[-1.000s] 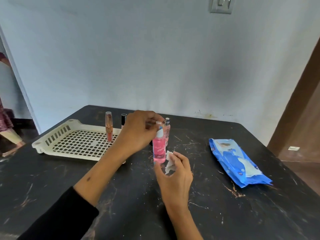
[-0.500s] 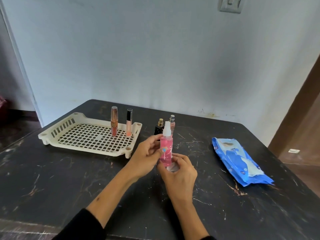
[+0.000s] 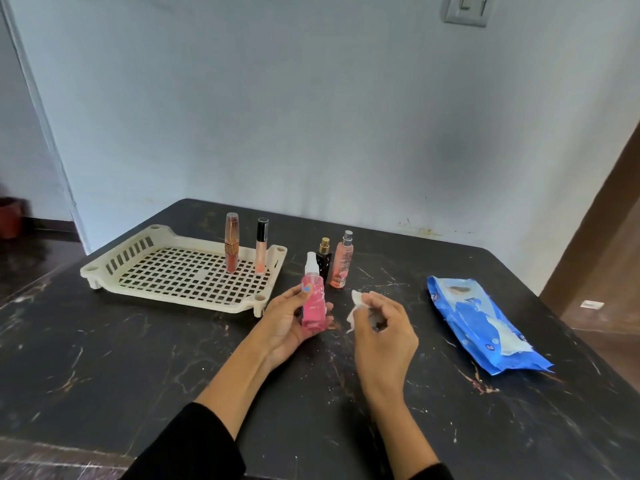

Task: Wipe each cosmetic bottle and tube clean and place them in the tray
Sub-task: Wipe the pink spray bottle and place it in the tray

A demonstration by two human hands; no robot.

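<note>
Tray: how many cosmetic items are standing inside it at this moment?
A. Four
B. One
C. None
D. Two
D: two slim tubes, one reddish and one pale peach with a black cap, stand upright at the far right of the tray; the other bottles are outside it.

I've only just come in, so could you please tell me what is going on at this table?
A person is cleaning cosmetics. The left hand grips a pink spray bottle, while the right hand pinches a white wipe beside it. Two tubes already stand in the cream tray; two small bottles wait on the table next to it.
</note>
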